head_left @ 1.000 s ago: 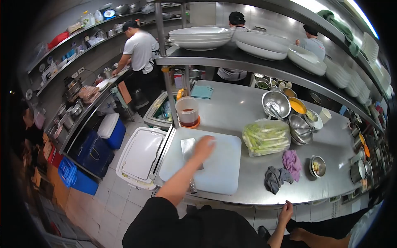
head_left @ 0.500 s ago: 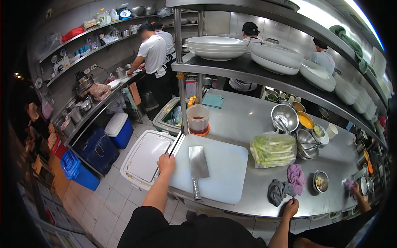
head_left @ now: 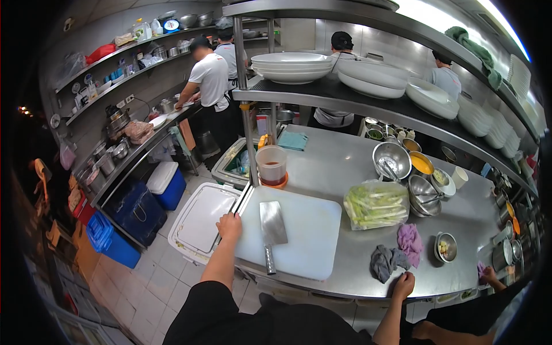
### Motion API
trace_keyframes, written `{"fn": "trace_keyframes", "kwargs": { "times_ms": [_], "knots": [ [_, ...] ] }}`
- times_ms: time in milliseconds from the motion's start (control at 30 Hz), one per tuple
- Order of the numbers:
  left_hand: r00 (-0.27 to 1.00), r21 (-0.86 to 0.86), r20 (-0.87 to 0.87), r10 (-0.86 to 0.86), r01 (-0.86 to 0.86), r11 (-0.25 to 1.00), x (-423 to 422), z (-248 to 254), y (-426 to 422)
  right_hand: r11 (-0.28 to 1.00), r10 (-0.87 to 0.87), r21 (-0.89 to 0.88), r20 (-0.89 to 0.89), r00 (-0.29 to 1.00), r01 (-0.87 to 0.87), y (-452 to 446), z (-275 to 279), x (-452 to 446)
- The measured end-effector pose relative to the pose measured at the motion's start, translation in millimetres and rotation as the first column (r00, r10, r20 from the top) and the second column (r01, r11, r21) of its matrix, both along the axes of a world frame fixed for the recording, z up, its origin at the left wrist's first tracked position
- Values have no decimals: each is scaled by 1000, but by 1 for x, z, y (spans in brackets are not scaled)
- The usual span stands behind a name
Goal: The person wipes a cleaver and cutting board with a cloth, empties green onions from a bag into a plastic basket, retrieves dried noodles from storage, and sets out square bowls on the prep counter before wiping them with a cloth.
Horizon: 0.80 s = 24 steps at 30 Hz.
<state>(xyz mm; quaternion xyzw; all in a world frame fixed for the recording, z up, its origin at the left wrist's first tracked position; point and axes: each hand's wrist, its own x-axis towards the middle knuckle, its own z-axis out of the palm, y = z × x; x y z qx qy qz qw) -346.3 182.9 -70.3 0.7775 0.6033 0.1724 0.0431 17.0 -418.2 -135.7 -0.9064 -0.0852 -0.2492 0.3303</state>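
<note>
The big white flat cutting board lies on the shiny steel table, just below the frame's middle. A silver metal cleaver rests on it. The left hand curls at the board's left edge, and the right hand curls just below the crumpled grey cloth, lower right; I cannot tell if either holds anything.

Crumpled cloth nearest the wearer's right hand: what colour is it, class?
The crumpled cloth is dark grey, shown best in the head view.
</note>
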Motion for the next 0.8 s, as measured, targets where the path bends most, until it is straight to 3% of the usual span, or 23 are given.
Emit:
{"fn": "trace_keyframes", "kwargs": {
  "times_ms": [200,367,467,600,800],
  "knots": [
    [1000,41,9,-3,2,999,-4,-5,3,1000,-7,-27,-3,1000,7,-3,-7,6],
    [979,49,201,-42,33,998,3,-4,-7,977,-29,207,-107,994,50,0,7,-3],
    [972,65,136,-190,183,981,-5,-39,21,976,-93,190,-80,992,107,-2,14,-5],
    [990,-35,46,-132,134,990,3,-11,-6,992,-76,99,10,997,74,-5,20,-6],
    [997,-45,-37,-66,64,997,8,-13,-4,993,-89,83,24,996,87,-5,33,-11]
  ]
}}
